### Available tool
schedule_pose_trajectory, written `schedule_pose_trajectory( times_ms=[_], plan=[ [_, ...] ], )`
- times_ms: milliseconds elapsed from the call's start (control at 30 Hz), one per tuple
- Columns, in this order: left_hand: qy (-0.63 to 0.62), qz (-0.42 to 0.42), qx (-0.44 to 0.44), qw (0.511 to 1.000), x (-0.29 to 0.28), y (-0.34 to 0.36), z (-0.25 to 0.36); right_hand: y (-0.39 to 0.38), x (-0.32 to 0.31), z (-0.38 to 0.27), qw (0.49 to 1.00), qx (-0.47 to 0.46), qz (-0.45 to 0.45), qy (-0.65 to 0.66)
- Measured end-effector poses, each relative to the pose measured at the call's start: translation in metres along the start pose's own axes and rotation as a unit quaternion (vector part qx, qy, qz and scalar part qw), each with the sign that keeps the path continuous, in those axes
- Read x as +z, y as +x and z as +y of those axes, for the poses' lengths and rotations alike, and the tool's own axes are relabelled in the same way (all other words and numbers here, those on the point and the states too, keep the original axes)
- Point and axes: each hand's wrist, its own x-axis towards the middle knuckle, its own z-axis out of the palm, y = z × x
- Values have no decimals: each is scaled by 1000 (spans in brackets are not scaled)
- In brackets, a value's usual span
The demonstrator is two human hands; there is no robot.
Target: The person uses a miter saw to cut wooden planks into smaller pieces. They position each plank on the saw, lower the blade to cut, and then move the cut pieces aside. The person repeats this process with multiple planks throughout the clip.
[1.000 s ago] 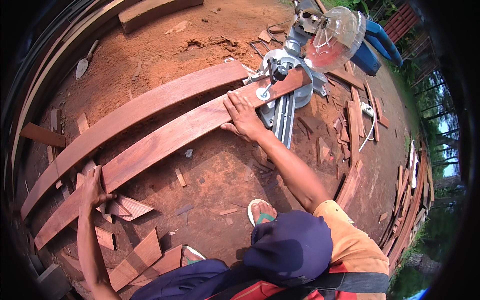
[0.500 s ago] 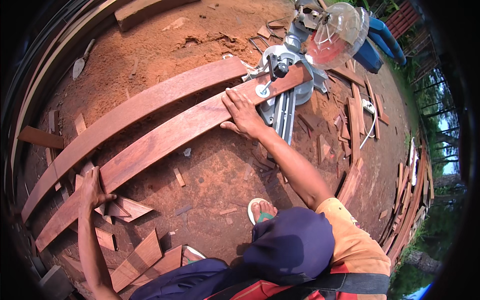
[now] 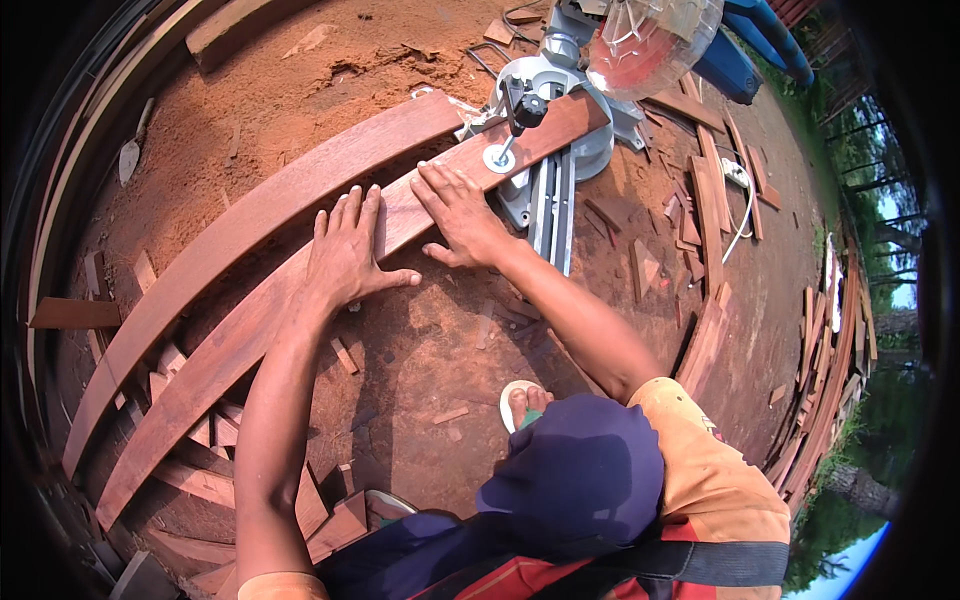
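A long, curved reddish-brown board (image 3: 215, 380) runs from the lower left up to the grey base of a miter saw (image 3: 592, 160). Its far end lies on that base, beneath a hold-down clamp with a black knob (image 3: 528, 110). My left hand (image 3: 345, 250) rests flat on the board's middle, fingers spread and thumb out. Just right of it, my right hand (image 3: 462, 215) lies on the same board near the clamp, fingers stretched over it. A second curved board (image 3: 260, 215) lies alongside, beyond the first. The saw's clear blade guard (image 3: 655, 45) is raised, partly cut off at the top.
Wood offcuts (image 3: 195, 480) lie under the boards' left ends. Long strips (image 3: 710, 215) and a white cord (image 3: 742, 250) lie right of the saw. A trowel (image 3: 130, 155) sits on sawdust at far left. My sandalled foot (image 3: 525, 400) stands below the hands.
My left hand has moved from the board's lower left end up to its middle, close to my right hand. The right hand stays on the board. The whole view has shifted slightly.
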Motion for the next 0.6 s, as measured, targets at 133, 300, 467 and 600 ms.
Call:
schedule_pose_trajectory(
  times_ms=[133,300,467,600],
  plan=[
    [87,34,-57,994,25,26,30,-11,-13,17,994,-39,-12,103],
    [81,48,-63,994,25,23,27,-60,-63,75,959,98,204,169],
    [72,34,-69,994,25,23,29,-67,-82,164,987,160,9,-19],
    [64,5,-70,995,29,25,28,-60,-83,166,984,160,-57,-42]
  ],
)
